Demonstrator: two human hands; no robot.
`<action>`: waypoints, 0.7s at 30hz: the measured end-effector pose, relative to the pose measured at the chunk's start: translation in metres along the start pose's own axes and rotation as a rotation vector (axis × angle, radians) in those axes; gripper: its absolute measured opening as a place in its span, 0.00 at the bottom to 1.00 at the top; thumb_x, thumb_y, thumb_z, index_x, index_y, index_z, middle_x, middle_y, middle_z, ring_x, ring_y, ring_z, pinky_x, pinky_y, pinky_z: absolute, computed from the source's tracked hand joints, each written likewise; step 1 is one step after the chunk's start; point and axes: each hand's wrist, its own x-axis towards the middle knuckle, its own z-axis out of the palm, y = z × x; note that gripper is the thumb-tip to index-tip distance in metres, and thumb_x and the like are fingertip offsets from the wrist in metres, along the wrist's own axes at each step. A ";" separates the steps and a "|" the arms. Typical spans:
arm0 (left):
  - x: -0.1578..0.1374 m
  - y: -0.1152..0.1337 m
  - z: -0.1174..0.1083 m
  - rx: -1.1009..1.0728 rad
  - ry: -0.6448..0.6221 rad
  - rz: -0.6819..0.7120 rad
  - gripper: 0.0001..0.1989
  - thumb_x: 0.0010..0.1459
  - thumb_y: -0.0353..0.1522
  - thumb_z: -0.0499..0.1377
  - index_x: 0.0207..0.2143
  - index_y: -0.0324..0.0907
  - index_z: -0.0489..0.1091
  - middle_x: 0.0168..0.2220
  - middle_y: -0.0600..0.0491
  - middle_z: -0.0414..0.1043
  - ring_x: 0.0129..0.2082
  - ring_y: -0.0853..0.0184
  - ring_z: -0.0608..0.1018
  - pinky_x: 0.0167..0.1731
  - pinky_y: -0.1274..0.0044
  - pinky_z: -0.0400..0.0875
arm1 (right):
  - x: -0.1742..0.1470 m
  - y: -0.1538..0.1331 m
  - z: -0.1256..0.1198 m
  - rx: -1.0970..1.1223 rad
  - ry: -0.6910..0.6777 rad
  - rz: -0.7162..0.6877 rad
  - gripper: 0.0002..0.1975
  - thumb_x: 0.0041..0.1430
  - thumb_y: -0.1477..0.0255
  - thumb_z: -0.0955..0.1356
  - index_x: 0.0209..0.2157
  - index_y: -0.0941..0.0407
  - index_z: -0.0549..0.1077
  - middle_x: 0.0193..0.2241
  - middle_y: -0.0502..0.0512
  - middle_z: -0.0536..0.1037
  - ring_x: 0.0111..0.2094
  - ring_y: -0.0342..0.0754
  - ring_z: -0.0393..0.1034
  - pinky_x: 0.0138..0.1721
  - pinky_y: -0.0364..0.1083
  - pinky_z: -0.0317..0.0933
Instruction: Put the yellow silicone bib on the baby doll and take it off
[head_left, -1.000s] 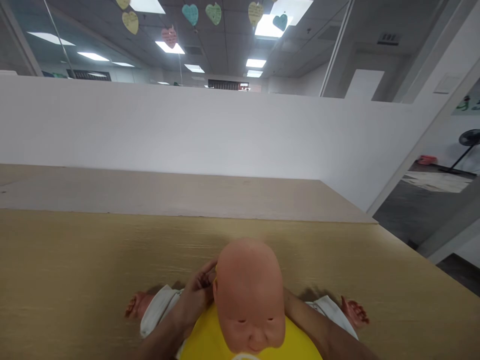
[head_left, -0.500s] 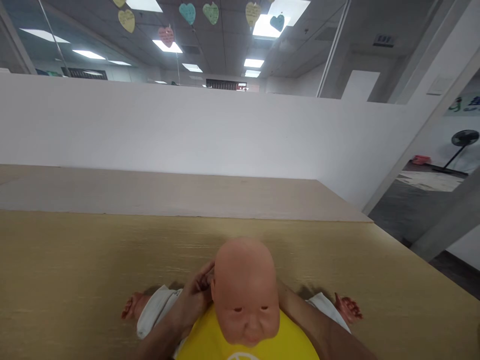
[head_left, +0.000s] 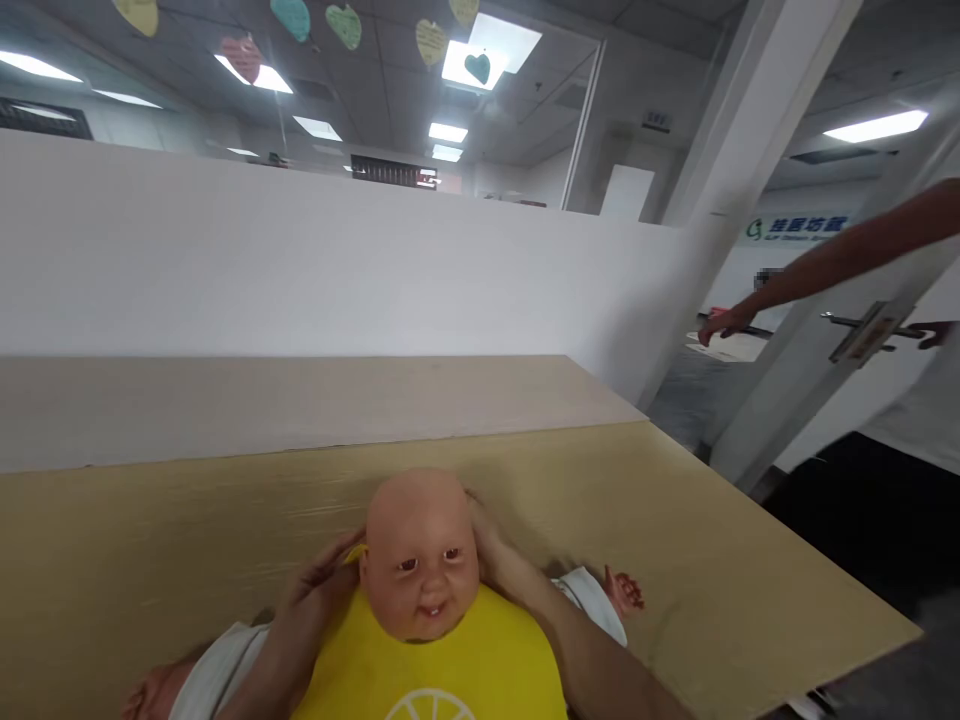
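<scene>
There's a bald baby doll (head_left: 420,520) on the near part of the table (head_left: 225,530), its face turned up toward the person tending it. A yellow bib (head_left: 502,650) covers its chest, printed with a white citrus slice that runs out of sight at the bottom. The person's left hand (head_left: 319,580) is beside the doll's neck, next to a small bit of yellow that pokes up there; its fingers bend inward, but I can't tell whether they are pinching anything. The right hand (head_left: 484,535) reaches in behind the other side of the head, its fingers mostly hidden, so I can't say if it is open or closed. Both forearms pass over the bib's edges, and beyond them the doll's arms spread wide in white sleeves (head_left: 592,605), little hands lying out to the sides. Behind the head, a paler strip (head_left: 300,410) runs along the foot of a white partition (head_left: 300,260). Heart-shaped notes (head_left: 345,27) show up high against the glass. Over to the right, another person's arm (head_left: 847,260) stretches across the doorway, above a door handle (head_left: 862,330), well apart from the doll
</scene>
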 end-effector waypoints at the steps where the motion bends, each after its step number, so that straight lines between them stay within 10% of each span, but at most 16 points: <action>1: 0.000 0.000 -0.001 0.014 -0.001 -0.009 0.26 0.40 0.36 0.63 0.45 0.39 0.72 0.42 0.47 0.76 0.41 0.59 0.78 0.38 0.75 0.72 | 0.002 0.002 0.000 0.036 -0.001 0.032 0.27 0.36 0.58 0.67 0.33 0.66 0.64 0.26 0.51 0.69 0.28 0.25 0.57 0.34 0.27 0.55; 10: 0.003 -0.002 0.001 0.551 -0.117 0.289 0.23 0.51 0.39 0.53 0.46 0.38 0.73 0.43 0.50 0.76 0.45 0.58 0.75 0.47 0.73 0.68 | 0.026 0.018 -0.020 -0.236 0.152 -0.138 0.29 0.42 0.54 0.63 0.32 0.68 0.64 0.28 0.50 0.67 0.25 0.23 0.52 0.27 0.25 0.48; 21: -0.003 0.003 0.001 0.736 -0.139 0.244 0.22 0.55 0.38 0.48 0.46 0.37 0.72 0.41 0.50 0.76 0.44 0.57 0.75 0.45 0.73 0.66 | 0.025 0.013 -0.028 -0.795 0.244 -0.141 0.23 0.54 0.63 0.57 0.32 0.69 0.72 0.28 0.52 0.70 0.24 0.23 0.49 0.25 0.26 0.36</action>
